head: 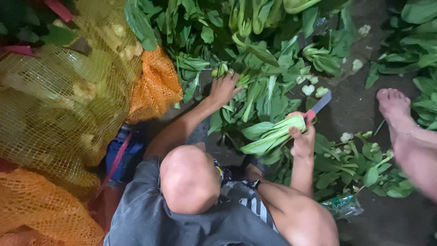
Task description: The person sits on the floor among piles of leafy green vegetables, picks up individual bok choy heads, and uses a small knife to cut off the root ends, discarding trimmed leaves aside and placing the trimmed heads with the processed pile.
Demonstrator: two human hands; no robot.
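- Head view: the right hand [302, 141] has its fingers [296, 133] wrapped around the pale stalk end of 1 bok choy head [273, 133]. The head lies crosswise in front of the seated person, with its leaves pointing away from the hand.
- The same hand also grips 1 knife [320, 105] with a red handle. Its blade sticks up just beyond the base of the bok choy head.
- The left hand [223, 89] reaches up and to the left of the bok choy head, into the heap of greens [268, 59]. Its fingers bend down onto a small green bunch [220, 69]; I cannot tell whether they have closed around it.
- Handling, as a judgement: the bok choy head looks light. Its stalks are crisp and firm near the base, while the leaves are soft, floppy and easily bruised. The thick white base is the sound place to hold it, well back from the blade.
- Cut stem stubs [314, 89] lie on the floor [355, 109] just above the bok choy head; about 10 can be seen.
- Counted: 2 hands, 1 knife and 1 held head. The loose greens are too many to count.
- Far left of the bok choy head are 1 yellow mesh sack [59, 105] and 2 patches of orange mesh [157, 86].
- To its right is 1 bare foot [393, 107].
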